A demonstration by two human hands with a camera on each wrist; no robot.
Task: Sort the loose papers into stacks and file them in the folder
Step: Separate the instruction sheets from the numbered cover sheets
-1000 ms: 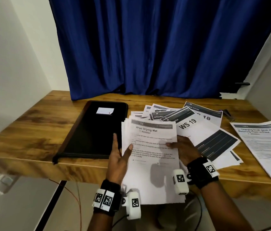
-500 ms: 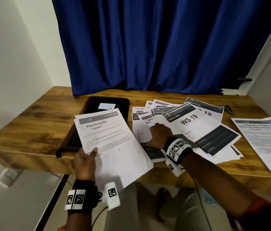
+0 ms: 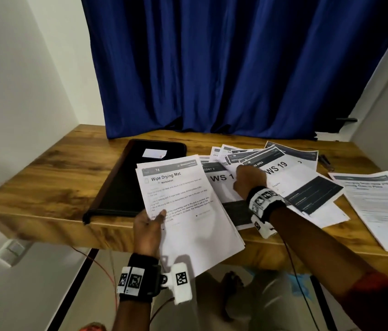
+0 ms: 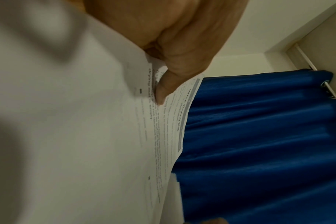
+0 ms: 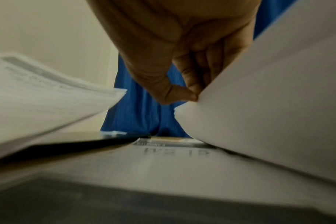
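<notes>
My left hand (image 3: 149, 223) grips a stack of white sheets (image 3: 186, 211) headed "Wipe Drying Mat" by its lower left edge, thumb on top (image 4: 163, 91). The stack is raised, partly over the black folder (image 3: 128, 182), which lies closed on the left of the wooden desk (image 3: 45, 177). My right hand (image 3: 248, 180) reaches into the fanned pile of loose papers (image 3: 307, 194) at the middle of the desk. Its thumb and fingers (image 5: 190, 94) pinch the edge of a lifted sheet (image 5: 269, 106) above a sheet marked "WS 1" (image 3: 221, 177).
A separate stack of printed pages (image 3: 379, 201) lies at the desk's right end. A small white label (image 3: 154, 153) sits on the folder. A dark small object (image 3: 325, 161) lies behind the papers. A blue curtain (image 3: 224, 68) hangs behind; walls close in on both sides.
My left hand has carried the "Wipe Drying Mat" stack left, off the pile and over the folder's edge. My right hand has let go of it, reached into the loose papers and lifted a sheet's edge.
</notes>
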